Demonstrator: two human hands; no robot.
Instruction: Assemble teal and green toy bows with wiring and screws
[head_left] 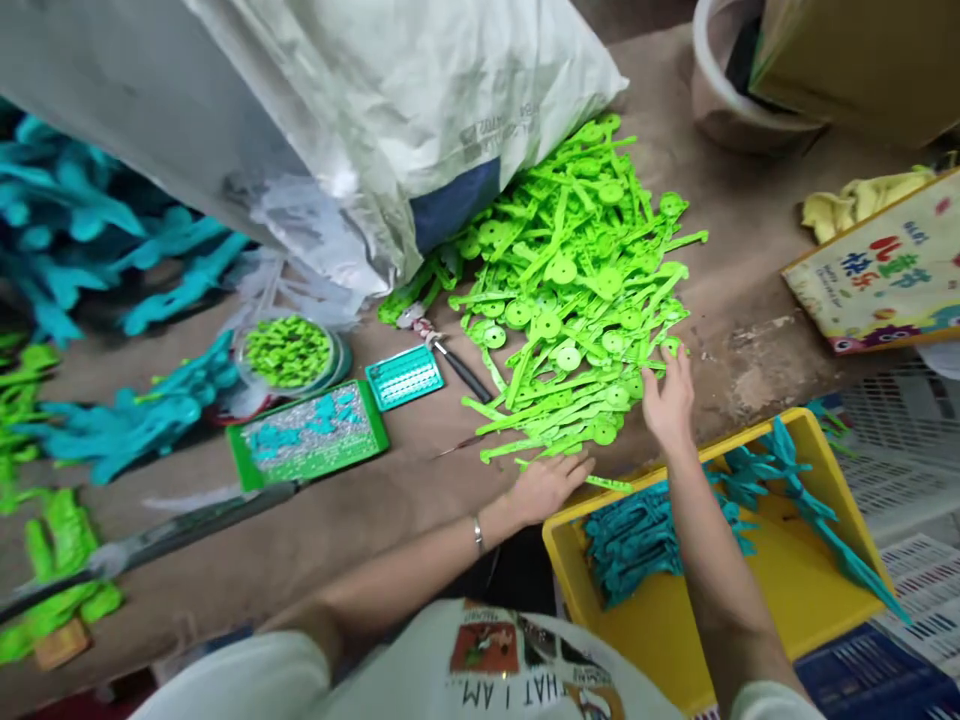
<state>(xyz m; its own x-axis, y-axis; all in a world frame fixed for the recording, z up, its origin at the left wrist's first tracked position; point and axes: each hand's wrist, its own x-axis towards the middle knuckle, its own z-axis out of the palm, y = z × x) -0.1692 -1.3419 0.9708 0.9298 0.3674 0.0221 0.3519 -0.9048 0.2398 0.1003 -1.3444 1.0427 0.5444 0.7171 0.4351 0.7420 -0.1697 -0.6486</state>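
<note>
A heap of bright green plastic parts [570,290], long thin strips with round discs, lies on the brown table in front of me. My left hand [551,487] is palm down at the heap's near edge, fingers curled over a green plastic strip [609,484] whose end sticks out to the right past the table edge. My right hand [670,400] reaches to the heap's right side, thumb and fingers apart, fingertips touching the outermost green pieces. Below my right forearm, a yellow bin [750,650] holds teal plastic pieces [634,540].
A large white sack [450,90] stands behind the heap. Left of it are a tub of small green pieces [289,352], a green tray [375,425], a small teal tray [405,378] and a black-handled tool [465,372]. A printed box [877,265] sits at right.
</note>
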